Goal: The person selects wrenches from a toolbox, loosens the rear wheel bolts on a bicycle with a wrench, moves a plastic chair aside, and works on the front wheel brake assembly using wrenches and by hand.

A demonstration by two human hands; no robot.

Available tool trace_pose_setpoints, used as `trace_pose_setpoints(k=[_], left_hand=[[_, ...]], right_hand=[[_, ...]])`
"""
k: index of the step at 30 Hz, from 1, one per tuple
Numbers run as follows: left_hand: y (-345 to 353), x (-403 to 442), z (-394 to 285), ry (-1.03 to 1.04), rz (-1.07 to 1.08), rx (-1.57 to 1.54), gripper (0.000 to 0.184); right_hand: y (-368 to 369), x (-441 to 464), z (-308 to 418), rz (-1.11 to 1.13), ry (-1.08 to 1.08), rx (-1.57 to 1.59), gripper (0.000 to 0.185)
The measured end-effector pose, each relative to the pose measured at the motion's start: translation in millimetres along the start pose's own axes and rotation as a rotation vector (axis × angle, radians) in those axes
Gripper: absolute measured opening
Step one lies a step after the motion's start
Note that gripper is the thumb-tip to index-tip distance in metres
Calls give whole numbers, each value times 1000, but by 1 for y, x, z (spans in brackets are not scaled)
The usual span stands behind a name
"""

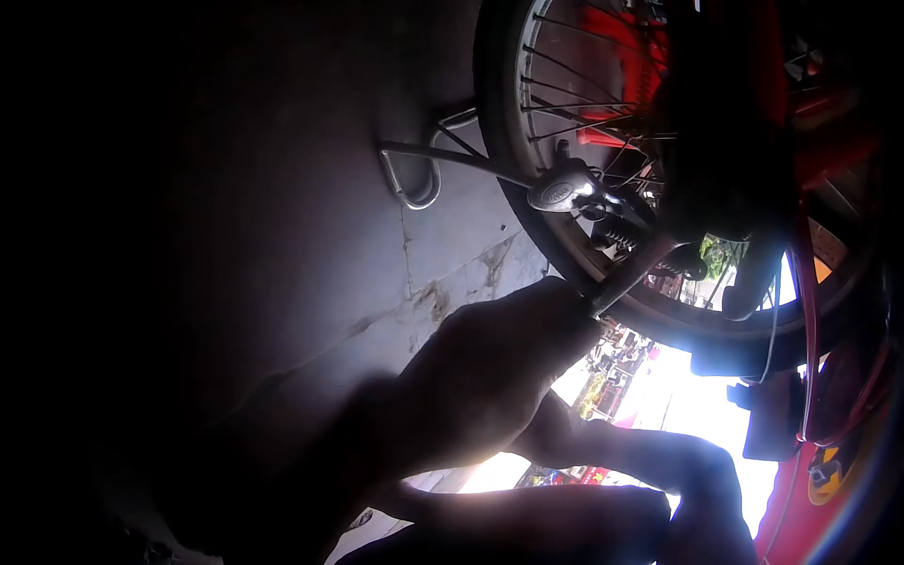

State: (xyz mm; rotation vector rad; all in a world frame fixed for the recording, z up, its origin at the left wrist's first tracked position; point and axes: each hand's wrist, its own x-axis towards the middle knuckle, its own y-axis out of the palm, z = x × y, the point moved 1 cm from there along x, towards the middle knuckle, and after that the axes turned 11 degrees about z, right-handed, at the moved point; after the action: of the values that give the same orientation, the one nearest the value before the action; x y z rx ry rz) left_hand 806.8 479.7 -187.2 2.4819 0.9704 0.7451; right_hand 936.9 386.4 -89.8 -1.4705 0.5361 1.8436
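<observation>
The view is turned sideways and very dark. A bicycle wheel [556, 247] with a black tyre and thin spokes fills the upper right. My right hand [551, 315], mostly in shadow, is closed round the end of a metal rod-like handle [633, 276]. That handle slants up to the wheel's hub area, where its far end is lost in darkness. Beside the hub sits a silver oval fitting [565, 191] with a coiled spring [617, 232] near it. A metal stand [414, 202] reaches out past the tyre. I cannot make out my left hand.
Pale, cracked tiled floor [452, 292] lies left of the wheel. Red bicycle parts [833, 155] and a red cable [807, 311] are at the right. Dark bent limbs [659, 452] cross the bottom against a glaring bright background; whose they are is unclear.
</observation>
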Motion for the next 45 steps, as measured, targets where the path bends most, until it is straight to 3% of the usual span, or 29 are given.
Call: trace_pose_setpoints(k=[2, 5, 10, 14, 15, 16, 20, 22, 24, 25, 27, 29, 30, 32, 34, 35, 37, 39, 40, 42, 45], left_hand=[[-5, 13, 8, 94, 24, 178, 12], [-7, 23, 4, 123, 41, 206, 15], [-10, 37, 3, 176, 71, 255, 23], [-24, 42, 0, 174, 156, 428, 30], [-27, 44, 2, 197, 97, 388, 27], [-40, 51, -9, -90, 225, 176, 23], [-69, 58, -29, -508, 323, 58, 27], [-75, 62, -30, -438, 283, 116, 26], [-79, 61, -16, 99, 318, 695, 25], [-81, 59, -9, 356, 206, 975, 25], [-95, 75, -28, 385, 251, 1050, 29], [-97, 78, -31, 275, 250, 894, 30], [-94, 78, -27, 150, 226, 701, 30], [-90, 78, -24, -94, 172, 326, 29], [-92, 71, -32, -315, 123, 251, 31], [-99, 59, -44, -410, 116, 362, 33], [-114, 32, -51, -480, 33, 466, 35], [-120, 9, -27, -418, -124, 446, 36], [-122, 7, -18, -400, -161, 353, 34], [-118, 9, -2, -352, -234, 155, 31], [-103, 11, 6, -352, -285, -226, 28]], right_hand=[[-3, 2, -1, -29, -49, 22, 34], [-3, 12, -11, -28, -92, -51, 33], [6, 30, -4, -86, -352, 129, 23], [4, 35, 14, -150, -341, 237, 21], [3, 37, 18, -147, -326, 253, 21], [3, 39, 19, -118, -319, 251, 22], [-1, 54, 51, -188, -439, 186, 20], [0, 76, 55, -198, -543, 233, 16], [-2, 92, 72, -262, -573, 119, 15], [-4, 101, 74, -363, -704, -65, 14], [-8, 116, 77, -509, -838, -318, 12], [-13, 127, 91, -605, -848, -444, 10], [-19, 132, 97, -520, -760, -298, 9], [-14, 147, 84, -710, -819, -406, 12], [-2, 163, 75, -992, -871, -519, 15], [-4, 164, 75, -977, -901, -391, 18], [-11, 159, 97, -950, -971, -127, 25], [-18, 157, 103, -606, -916, 241, 27], [-21, 157, 101, -678, -869, 67, 28], [-32, 159, 90, -609, -765, 3, 29], [-47, 136, 91, -540, -665, -371, 30]])
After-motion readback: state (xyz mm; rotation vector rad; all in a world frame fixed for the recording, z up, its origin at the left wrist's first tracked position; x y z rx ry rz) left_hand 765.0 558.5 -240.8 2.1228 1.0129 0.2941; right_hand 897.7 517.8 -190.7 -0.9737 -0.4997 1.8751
